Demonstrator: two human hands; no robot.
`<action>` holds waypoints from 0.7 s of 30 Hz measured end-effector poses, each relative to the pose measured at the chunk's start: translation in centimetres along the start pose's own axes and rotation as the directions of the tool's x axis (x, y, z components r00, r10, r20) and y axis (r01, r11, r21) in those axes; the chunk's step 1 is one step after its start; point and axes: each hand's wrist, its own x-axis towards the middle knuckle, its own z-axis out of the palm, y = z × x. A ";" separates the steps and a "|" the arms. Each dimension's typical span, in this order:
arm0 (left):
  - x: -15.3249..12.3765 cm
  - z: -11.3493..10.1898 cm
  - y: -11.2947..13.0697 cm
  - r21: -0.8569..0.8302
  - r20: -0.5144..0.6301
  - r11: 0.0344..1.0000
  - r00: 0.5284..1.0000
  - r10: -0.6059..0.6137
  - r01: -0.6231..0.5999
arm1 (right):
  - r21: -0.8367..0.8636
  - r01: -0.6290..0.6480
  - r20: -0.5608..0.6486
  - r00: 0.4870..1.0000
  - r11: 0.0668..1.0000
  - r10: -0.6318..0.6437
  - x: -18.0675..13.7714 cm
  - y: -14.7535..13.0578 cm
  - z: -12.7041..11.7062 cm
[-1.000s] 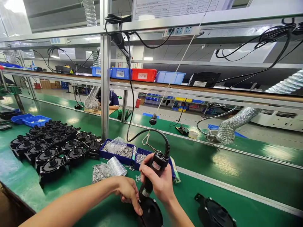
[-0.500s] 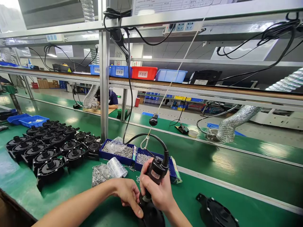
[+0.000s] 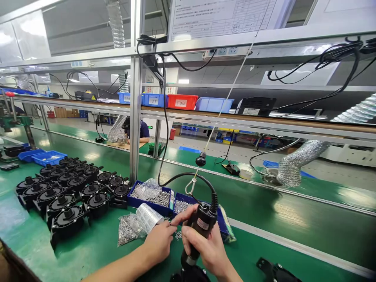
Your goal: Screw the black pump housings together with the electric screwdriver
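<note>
My right hand (image 3: 207, 244) is wrapped round a black electric screwdriver (image 3: 202, 223), held upright with its cable rising from the top. Below it, a black round housing (image 3: 192, 274) shows at the bottom edge; the driver's tip is hidden. My left hand (image 3: 158, 241) is closed, its fingertips pinched by the screws and beside the small pile of nuts (image 3: 178, 235). Whatever those fingertips hold is too small to make out. Right behind the left hand lie a clear plastic cup (image 3: 149, 217) on its side and a bag of small metal parts (image 3: 129, 229).
Blue bins of screws (image 3: 155, 197) and nuts (image 3: 181, 206) stand behind my hands. Several black housings (image 3: 69, 217) fill the left bench. Another black part (image 3: 277, 272) lies at lower right. A metal post (image 3: 135, 117) rises behind the bins, and a cord (image 3: 232, 90) hangs above the driver.
My left hand has moved from the housing under the driver up and back to the screws and nuts. The right hand still holds the screwdriver. The view has tilted up slightly.
</note>
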 end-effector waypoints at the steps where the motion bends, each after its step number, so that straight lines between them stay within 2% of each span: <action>1: 0.1 0.3 -0.1 0.064 -0.029 0.998 1.000 0.011 -0.009 | -0.017 0.015 -0.010 1.000 1.000 -0.015 0.0 0.1 0.0; 3: 0.4 0.6 -0.5 0.160 -0.042 0.987 0.999 0.015 -0.008 | -0.060 0.050 -0.056 0.997 0.997 -0.054 0.1 0.4 -0.1; 5: 0.7 0.9 -0.8 0.220 -0.044 0.975 0.999 -0.013 0.023 | -0.125 0.094 -0.156 0.981 0.988 -0.114 0.3 0.9 -0.2; 9: 1.4 1.3 -0.8 0.216 -0.089 0.971 0.992 -0.088 0.105 | -0.289 0.081 -0.401 0.895 0.954 -0.197 1.2 1.3 -0.8; 12: 1.5 1.6 -0.2 0.264 -0.066 0.943 0.979 -0.194 0.204 | -0.308 0.057 -0.448 0.872 0.950 -0.198 1.8 1.2 -1.6; 14: 1.2 1.7 0.2 0.291 -0.039 0.933 0.977 -0.209 0.211 | -0.291 0.051 -0.465 0.865 0.955 -0.188 2.1 1.1 -2.0; 16: 0.4 1.8 0.4 0.195 -0.030 0.967 0.987 -0.158 0.161 | -0.281 0.041 -0.476 0.862 0.959 -0.177 2.2 1.1 -2.2; 18: -0.6 1.8 0.5 -0.036 0.042 0.983 0.983 -0.178 0.179 | -0.288 0.027 -0.481 0.860 0.957 -0.169 2.3 1.2 -2.2; 19: -1.0 1.8 0.6 -0.172 0.126 0.956 0.968 -0.218 0.238 | -0.295 0.023 -0.483 0.859 0.955 -0.170 2.3 1.3 -2.1; 21: -1.5 1.7 0.6 -0.378 0.332 0.833 0.899 -0.286 0.405 | -0.315 0.026 -0.480 0.858 0.949 -0.183 2.2 1.4 -1.9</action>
